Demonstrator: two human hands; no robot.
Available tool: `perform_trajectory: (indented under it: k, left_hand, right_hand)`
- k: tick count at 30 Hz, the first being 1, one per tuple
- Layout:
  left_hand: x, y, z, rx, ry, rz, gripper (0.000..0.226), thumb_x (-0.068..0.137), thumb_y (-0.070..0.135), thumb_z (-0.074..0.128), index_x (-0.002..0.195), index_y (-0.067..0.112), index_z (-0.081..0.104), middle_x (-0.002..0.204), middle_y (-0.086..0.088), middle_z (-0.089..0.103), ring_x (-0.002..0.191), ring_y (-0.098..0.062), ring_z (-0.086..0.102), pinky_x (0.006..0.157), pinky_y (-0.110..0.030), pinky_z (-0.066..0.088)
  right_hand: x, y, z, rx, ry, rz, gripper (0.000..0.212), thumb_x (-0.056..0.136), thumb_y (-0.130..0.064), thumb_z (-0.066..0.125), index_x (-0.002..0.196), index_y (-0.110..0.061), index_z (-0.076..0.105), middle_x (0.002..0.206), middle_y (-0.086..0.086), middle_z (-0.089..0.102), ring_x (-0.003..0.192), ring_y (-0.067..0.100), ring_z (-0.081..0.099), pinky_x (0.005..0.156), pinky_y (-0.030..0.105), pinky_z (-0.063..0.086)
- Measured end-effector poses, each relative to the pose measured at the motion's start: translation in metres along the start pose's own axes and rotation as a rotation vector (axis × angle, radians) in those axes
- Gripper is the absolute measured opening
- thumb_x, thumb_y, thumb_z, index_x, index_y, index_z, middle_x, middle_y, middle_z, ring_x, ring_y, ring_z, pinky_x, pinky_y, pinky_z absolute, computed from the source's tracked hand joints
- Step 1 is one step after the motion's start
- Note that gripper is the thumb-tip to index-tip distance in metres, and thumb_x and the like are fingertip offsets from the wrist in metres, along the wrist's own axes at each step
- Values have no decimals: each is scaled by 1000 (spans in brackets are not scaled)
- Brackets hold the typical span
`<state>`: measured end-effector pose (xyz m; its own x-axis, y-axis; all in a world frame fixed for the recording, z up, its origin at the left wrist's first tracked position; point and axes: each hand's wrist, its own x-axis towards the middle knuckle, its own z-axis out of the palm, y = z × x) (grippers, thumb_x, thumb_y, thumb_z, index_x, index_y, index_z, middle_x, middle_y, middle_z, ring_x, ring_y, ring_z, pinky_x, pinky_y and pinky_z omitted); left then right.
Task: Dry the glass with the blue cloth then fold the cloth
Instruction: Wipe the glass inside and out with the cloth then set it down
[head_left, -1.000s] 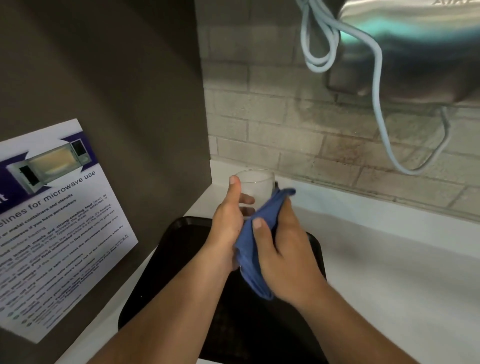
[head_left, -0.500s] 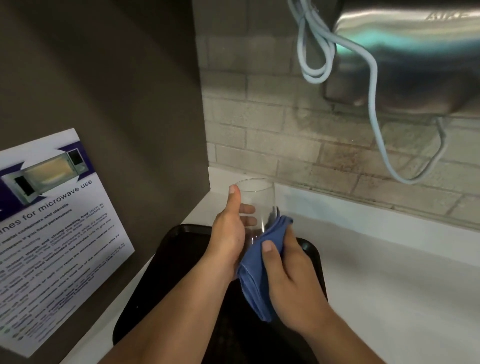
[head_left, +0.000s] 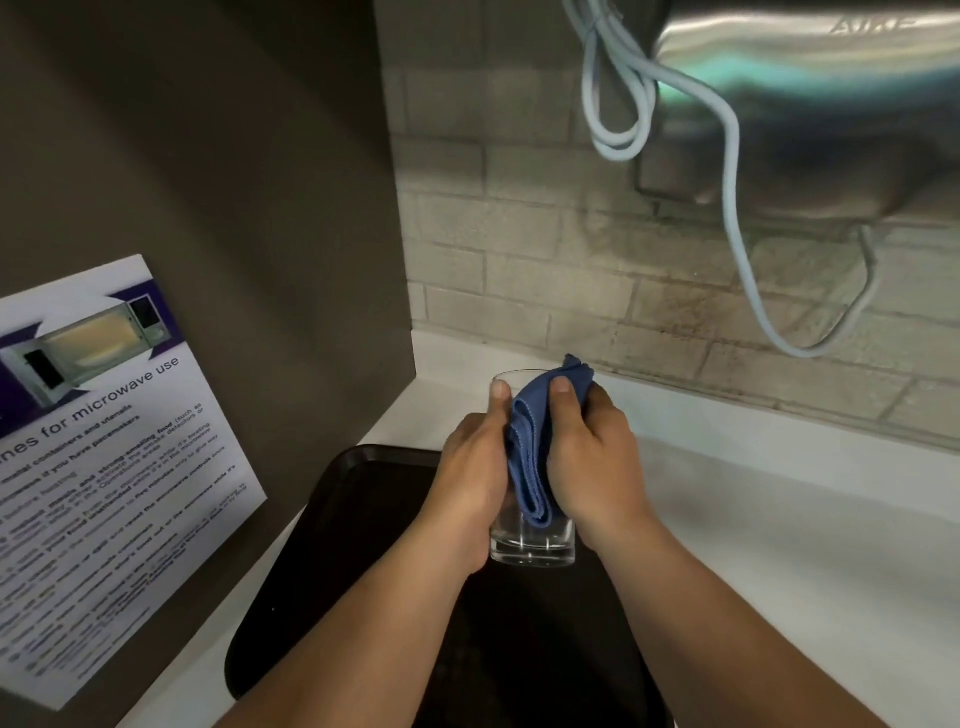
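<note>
A clear drinking glass (head_left: 532, 545) is held above a black tray, its mouth tilted away from me and its thick base toward me. My left hand (head_left: 470, 478) grips its left side, thumb up near the rim. My right hand (head_left: 592, 462) presses a bunched blue cloth (head_left: 532, 452) against the glass's near and right side, thumb on top of the cloth. The cloth covers most of the glass wall; only the rim and the base show.
The black tray (head_left: 353, 530) lies on a white counter (head_left: 779, 545). A brown side panel with a microwave-use poster (head_left: 98, 457) stands at the left. On the brick wall hangs a steel dryer (head_left: 810, 88) with a looped pale cable (head_left: 732, 208).
The glass has tipped from upright to lying along my line of sight, base toward me. My right hand slid the cloth up the glass to its rim.
</note>
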<state>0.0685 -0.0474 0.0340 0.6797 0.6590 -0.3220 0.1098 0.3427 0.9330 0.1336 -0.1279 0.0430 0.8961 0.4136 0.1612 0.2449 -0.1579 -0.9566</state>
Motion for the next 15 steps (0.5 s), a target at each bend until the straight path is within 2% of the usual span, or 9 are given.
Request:
perform_trajectory:
  k: [2, 5, 6, 8, 10, 12, 13, 15]
  left_hand:
    - [1, -2, 3, -33, -49, -41, 47, 103, 52, 49, 114, 10, 68, 119, -17, 78, 70, -3, 77, 66, -22, 58]
    - [-5, -1, 1, -173, -94, -82, 55, 94, 65, 55, 111, 19, 79, 104, -9, 84, 90, -20, 81, 81, -37, 62]
    - [-7, 2, -1, -200, -86, -88, 57, 91, 68, 57, 108, 19, 82, 101, -9, 85, 91, -24, 81, 81, -39, 63]
    - [-8, 6, -5, -247, -82, -111, 64, 88, 71, 59, 97, 14, 86, 99, -13, 84, 88, -29, 82, 71, -37, 65]
    - [-9, 11, -8, -249, -69, -111, 73, 85, 77, 57, 97, 10, 85, 98, -15, 84, 86, -31, 82, 68, -39, 65]
    - [-8, 17, -11, -229, -21, -118, 78, 83, 80, 55, 106, 9, 78, 95, -14, 84, 84, -32, 82, 73, -43, 61]
    - [-7, 20, -12, -218, 13, -119, 78, 83, 81, 55, 107, 10, 74, 95, -13, 84, 85, -33, 81, 73, -43, 59]
    - [-4, 25, -12, -170, 72, -88, 76, 87, 80, 51, 102, 9, 72, 100, -14, 80, 90, -31, 76, 73, -40, 56]
  right_hand:
    - [-2, -2, 3, -4, 0, -24, 38, 102, -44, 40, 113, -16, 64, 92, -4, 71, 87, 15, 69, 74, 28, 53]
    - [1, -2, 6, 27, -16, 5, 43, 98, -49, 38, 110, -18, 66, 95, 0, 74, 92, 20, 70, 87, 42, 56]
    - [3, 0, 4, 71, -41, 42, 46, 96, -52, 37, 106, -20, 68, 94, 3, 76, 91, 23, 71, 89, 46, 56]
    - [5, 4, -2, 183, -132, 142, 45, 97, -53, 39, 92, -23, 73, 86, 6, 80, 86, 25, 75, 87, 46, 58]
    - [1, 11, -9, 213, -236, 170, 44, 102, -48, 39, 87, -25, 74, 82, 1, 81, 76, 16, 76, 76, 34, 60]
    - [-14, 18, -15, 138, -324, 96, 40, 104, -44, 37, 90, -28, 70, 83, -6, 80, 72, 3, 74, 67, 15, 54]
    - [-24, 22, -16, 72, -351, 39, 35, 104, -45, 37, 95, -32, 68, 86, -12, 80, 76, -2, 73, 67, 9, 51]
    - [-47, 26, -12, -68, -386, -85, 26, 102, -48, 38, 113, -36, 59, 95, -13, 76, 89, -3, 70, 76, 7, 50]
